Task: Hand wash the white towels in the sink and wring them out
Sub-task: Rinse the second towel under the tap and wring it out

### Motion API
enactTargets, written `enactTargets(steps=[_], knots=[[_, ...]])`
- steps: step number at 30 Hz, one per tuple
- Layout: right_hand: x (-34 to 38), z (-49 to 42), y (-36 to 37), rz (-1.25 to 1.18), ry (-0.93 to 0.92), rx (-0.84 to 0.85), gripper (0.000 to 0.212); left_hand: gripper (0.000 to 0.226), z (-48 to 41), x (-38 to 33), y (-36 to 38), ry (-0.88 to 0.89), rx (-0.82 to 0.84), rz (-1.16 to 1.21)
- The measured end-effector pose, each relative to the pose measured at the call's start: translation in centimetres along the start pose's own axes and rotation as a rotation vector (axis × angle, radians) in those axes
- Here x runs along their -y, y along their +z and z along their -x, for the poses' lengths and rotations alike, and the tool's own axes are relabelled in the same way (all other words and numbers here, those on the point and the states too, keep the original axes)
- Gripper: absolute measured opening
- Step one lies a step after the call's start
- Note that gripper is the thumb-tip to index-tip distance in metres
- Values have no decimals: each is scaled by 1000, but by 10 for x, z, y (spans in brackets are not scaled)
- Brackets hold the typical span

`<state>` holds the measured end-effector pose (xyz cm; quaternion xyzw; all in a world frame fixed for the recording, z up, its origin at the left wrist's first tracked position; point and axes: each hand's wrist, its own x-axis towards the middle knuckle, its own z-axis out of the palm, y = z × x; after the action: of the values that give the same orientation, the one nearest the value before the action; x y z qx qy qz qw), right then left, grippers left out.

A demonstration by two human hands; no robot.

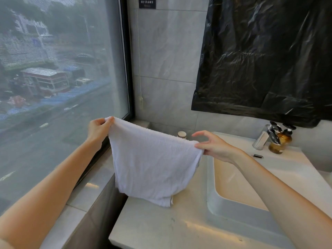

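While the left hand [98,129] and right hand [213,147] each pinch a top corner of the white towel [152,162], it hangs between them, beside the sink [233,203] under the right forearm. Either light pinch could slip, dropping it onto the counter [161,227].

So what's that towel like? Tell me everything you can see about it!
The towel is white, soft and fuzzy like terry cloth. The left hand pinches one top corner and the right hand the other, so its top edge stretches between them, higher on the left. The rest hangs in loose wrinkles, and its bottom end reaches the counter beside the sink. A hem shows at the bottom. I cannot tell if it is wet.
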<state>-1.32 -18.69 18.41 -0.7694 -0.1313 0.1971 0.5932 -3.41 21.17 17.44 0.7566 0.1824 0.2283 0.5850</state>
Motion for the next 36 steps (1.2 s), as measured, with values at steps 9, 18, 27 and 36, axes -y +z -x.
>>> enactTargets(steps=[9,18,27,36], knots=[[-31,-12,8,807,-118,-246,15,24,5,17,10,-7,-11,-41],[-15,-32,4,286,2,-550,23,24,3,17,4,-56,-44,60],[53,-35,-11,-836,-102,-375,26,15,-6,-37,-9,-24,-87,234],[72,-19,-24,403,-368,-441,40,19,-33,-79,-19,120,-69,16]])
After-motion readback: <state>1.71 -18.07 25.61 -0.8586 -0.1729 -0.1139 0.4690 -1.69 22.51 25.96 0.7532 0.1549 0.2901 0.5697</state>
